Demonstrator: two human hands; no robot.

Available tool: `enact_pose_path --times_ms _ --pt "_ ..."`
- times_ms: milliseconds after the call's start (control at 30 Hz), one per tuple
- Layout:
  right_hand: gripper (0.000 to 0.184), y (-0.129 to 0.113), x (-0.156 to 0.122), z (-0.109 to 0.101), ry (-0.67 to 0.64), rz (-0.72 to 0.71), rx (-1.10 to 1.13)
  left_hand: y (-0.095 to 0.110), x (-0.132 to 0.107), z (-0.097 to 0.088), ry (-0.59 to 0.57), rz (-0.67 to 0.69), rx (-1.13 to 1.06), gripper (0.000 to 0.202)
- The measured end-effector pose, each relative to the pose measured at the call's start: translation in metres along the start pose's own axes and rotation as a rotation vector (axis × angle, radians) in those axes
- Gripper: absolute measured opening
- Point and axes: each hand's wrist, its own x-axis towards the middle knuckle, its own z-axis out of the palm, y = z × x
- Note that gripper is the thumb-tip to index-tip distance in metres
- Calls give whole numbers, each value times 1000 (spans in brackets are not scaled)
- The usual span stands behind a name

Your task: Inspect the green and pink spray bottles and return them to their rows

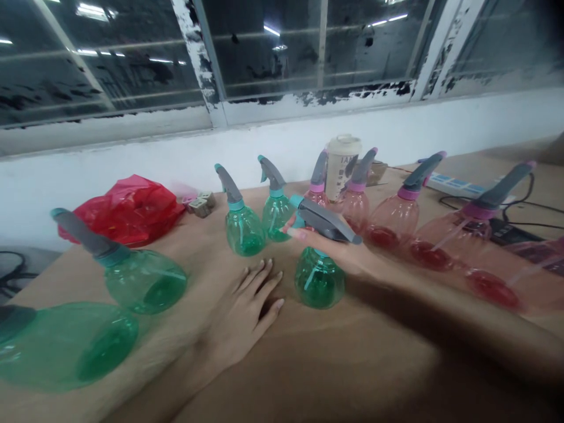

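Where the table (335,352) fills the foreground, a green spray bottle (321,283) stands, long axis near upright, just right of the left hand (247,311), which lies flat and empty. The nearer right hand (346,249) grasps the bottle below its leftward-pointing spray head (325,220).
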Motion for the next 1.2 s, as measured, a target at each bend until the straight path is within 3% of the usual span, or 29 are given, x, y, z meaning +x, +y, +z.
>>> enact_pose_path --times_ms 200,433,800,1200 --pt "26 1 -2 -4 21 31 -98 0 -1 2 19 9 3 48" --pt "22 3 -1 -1 -18 6 117 -1 -1 4 20 8 21 50" --pt "33 6 -2 -2 -89 -11 125 -1 0 4 21 0 10 50" --pt "27 8 -4 -4 19 86 26 -1 0 2 13 4 14 49"
